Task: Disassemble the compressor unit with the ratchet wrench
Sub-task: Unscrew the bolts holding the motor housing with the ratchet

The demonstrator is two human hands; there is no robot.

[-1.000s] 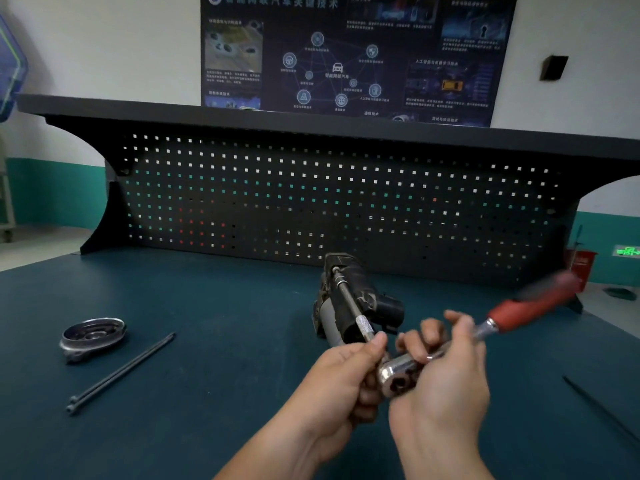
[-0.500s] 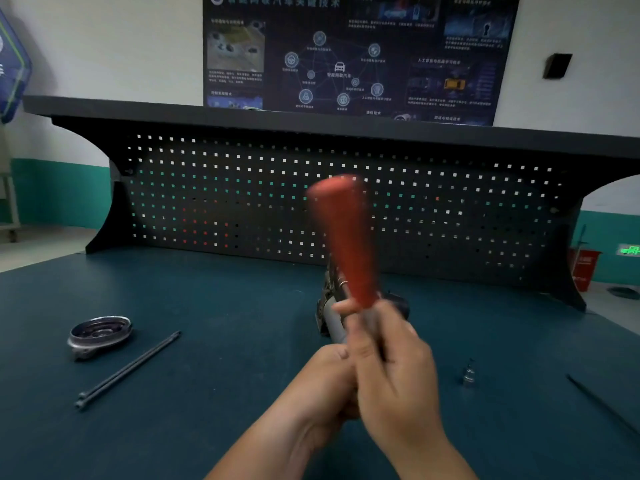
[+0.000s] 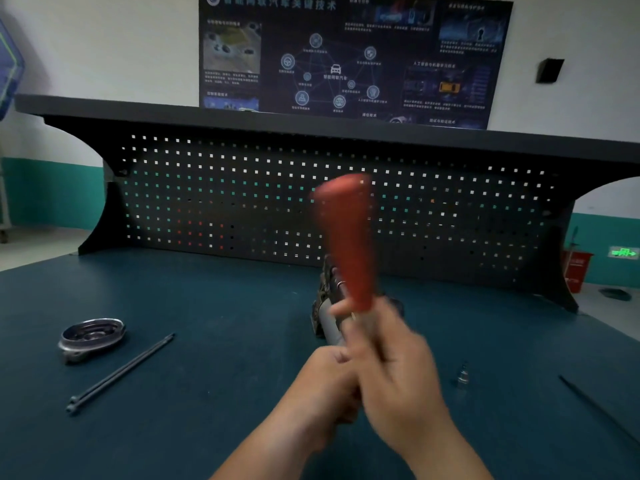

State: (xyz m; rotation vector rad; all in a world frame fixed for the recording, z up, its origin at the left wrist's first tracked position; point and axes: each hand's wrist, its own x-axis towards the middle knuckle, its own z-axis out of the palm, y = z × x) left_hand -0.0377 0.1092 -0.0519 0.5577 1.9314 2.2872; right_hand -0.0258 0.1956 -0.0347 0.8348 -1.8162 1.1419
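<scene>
The dark compressor unit lies on the teal bench, mostly hidden behind my hands and the wrench. My right hand grips the ratchet wrench low on its shaft, its red handle pointing up and blurred by motion. My left hand sits curled just below and left of the right hand, around the wrench head area; what its fingers hold is hidden. A long bolt runs from the compressor toward my hands, mostly covered.
A round metal end cover and a long dark bolt lie at the left. A small socket stands right of my hands. Another thin rod lies at the far right. A black pegboard backs the bench.
The red handle swung from pointing right to pointing up, and has stayed upright since half a second ago. My right hand shifted onto the shaft, uncovering the small socket on the bench.
</scene>
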